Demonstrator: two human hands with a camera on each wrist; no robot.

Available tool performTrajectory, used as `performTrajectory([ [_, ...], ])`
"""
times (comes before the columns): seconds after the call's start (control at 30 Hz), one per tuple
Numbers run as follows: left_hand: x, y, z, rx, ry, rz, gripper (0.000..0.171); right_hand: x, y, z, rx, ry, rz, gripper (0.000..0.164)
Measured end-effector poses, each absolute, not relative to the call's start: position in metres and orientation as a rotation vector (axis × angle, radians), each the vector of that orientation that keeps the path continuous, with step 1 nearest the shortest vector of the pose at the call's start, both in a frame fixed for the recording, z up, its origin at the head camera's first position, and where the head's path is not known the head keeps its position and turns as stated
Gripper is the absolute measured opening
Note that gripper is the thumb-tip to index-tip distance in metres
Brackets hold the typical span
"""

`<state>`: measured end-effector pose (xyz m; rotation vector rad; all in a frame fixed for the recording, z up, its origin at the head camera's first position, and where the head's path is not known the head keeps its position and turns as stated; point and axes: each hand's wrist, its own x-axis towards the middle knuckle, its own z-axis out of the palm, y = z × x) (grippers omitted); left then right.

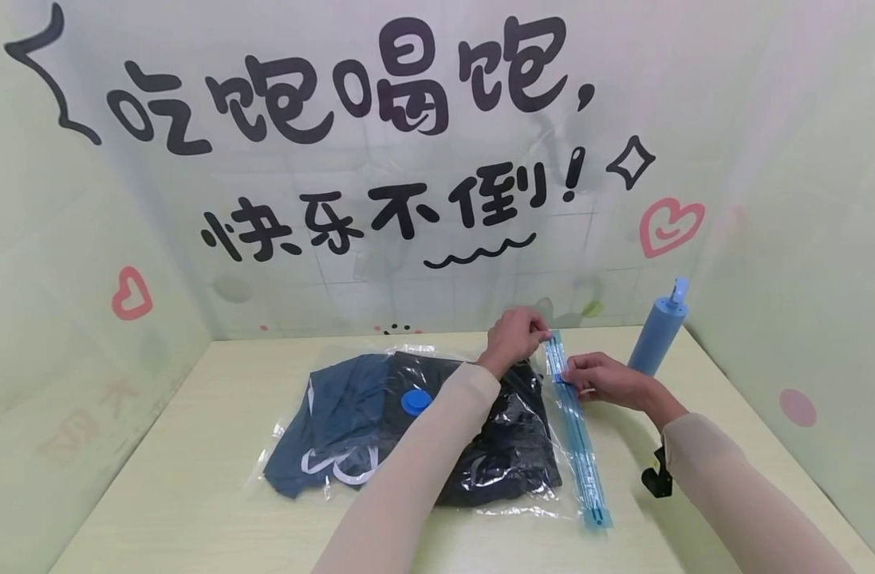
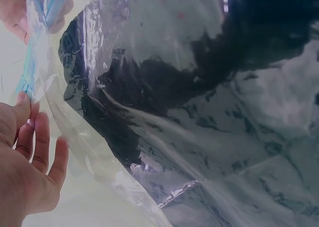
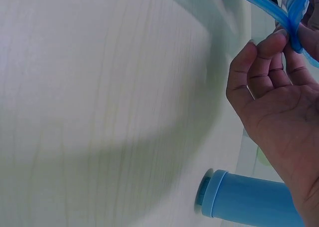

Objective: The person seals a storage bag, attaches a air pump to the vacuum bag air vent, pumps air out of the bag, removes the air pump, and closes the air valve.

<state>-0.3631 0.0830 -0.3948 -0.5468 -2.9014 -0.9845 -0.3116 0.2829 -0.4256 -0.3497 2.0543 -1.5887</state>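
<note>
A clear vacuum storage bag (image 1: pixel 568 458) lies flat on the table, with dark folded clothing (image 1: pixel 512 470) and blue-grey clothing (image 1: pixel 351 402) inside. A round blue valve (image 1: pixel 416 402) sits on its top face. Along the right edge runs a blue zip seal (image 1: pixel 584 454). At the seal's far end, my left hand (image 1: pixel 514 339) pinches the bag's corner between thumb and forefinger. Just nearer, my right hand (image 1: pixel 609 379) pinches the zip strip at a small darker blue slider (image 1: pixel 560 378); its fingers partly hide the slider. In the right wrist view, the strip (image 3: pixel 294 25) bunches between thumb and fingertips.
A blue cylindrical hand pump (image 1: pixel 656 335) stands at the table's back right, close behind my right hand. A black strap with a small device (image 1: pixel 658 477) hangs at the right wrist. Printed fabric walls (image 1: pixel 437 295) enclose the pale wooden table (image 1: pixel 186 478) at back and sides.
</note>
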Motion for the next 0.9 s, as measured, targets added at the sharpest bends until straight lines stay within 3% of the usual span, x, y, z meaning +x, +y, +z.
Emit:
performTrajectory([
  [0.67,-0.3620,0.0788,-0.4008,-0.536,-2.916,-1.008,0.014,-0.3055,0.2869,-0.4286,-0.415,2.018,-1.493,0.017],
  [0.9,-0.3634,0.0777,-0.4038,-0.756,-2.981,-0.996,0.020,-0.3044,0.2879,-0.4308,-0.456,2.133,-1.381,0.022],
])
